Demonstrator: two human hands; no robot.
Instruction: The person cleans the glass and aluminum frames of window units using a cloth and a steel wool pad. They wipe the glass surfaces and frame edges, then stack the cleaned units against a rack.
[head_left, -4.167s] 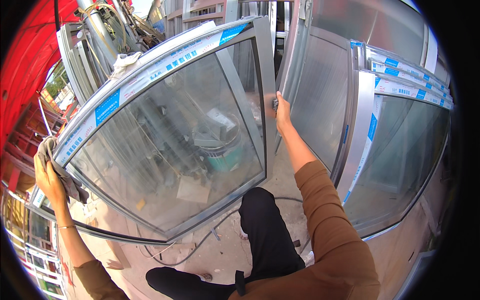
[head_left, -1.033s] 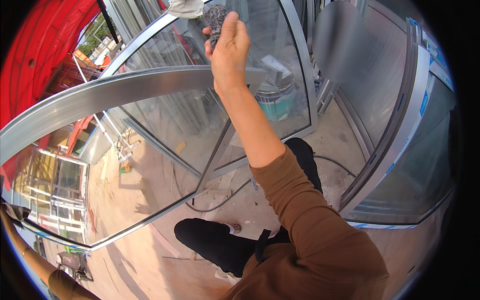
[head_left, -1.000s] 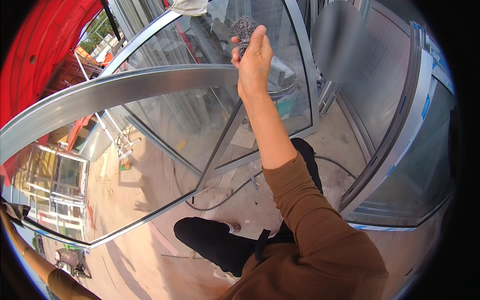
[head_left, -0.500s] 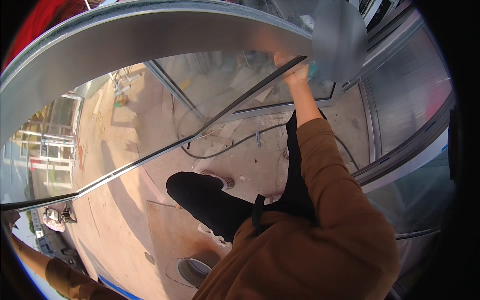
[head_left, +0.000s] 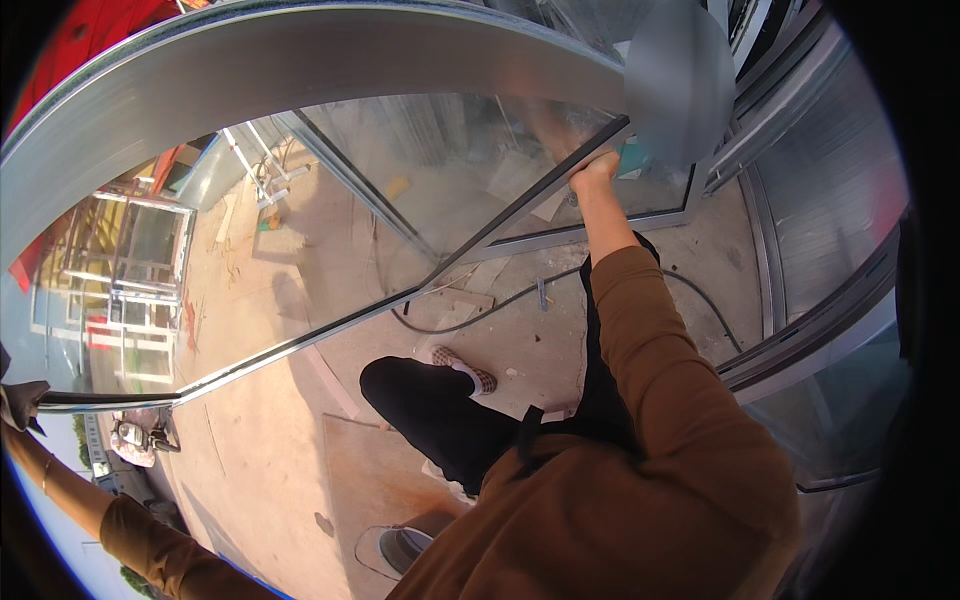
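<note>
A large framed glass panel (head_left: 300,345) slants across in front of me, with a broad grey metal frame along its top and a thin dark-edged rail along its near side. My right hand (head_left: 596,170) has its fingers wrapped round the near rail at the panel's right end; part of that hand shows blurred through the glass. At the far left, my left hand (head_left: 14,432) grips the panel's other corner, where a crumpled grey cloth or glove (head_left: 24,404) covers most of its fingers.
Another metal-framed glass pane (head_left: 830,190) stands at my right. A dark hose (head_left: 470,320) curves over the concrete floor (head_left: 260,440) near my feet. White frames (head_left: 130,320) stand beyond the glass at left. A round bucket-like thing (head_left: 402,548) sits below, beside me.
The view has shifted a little. The floor and my legs appear slightly farther right. Both hands stay on the panel, and more of the left arm shows.
</note>
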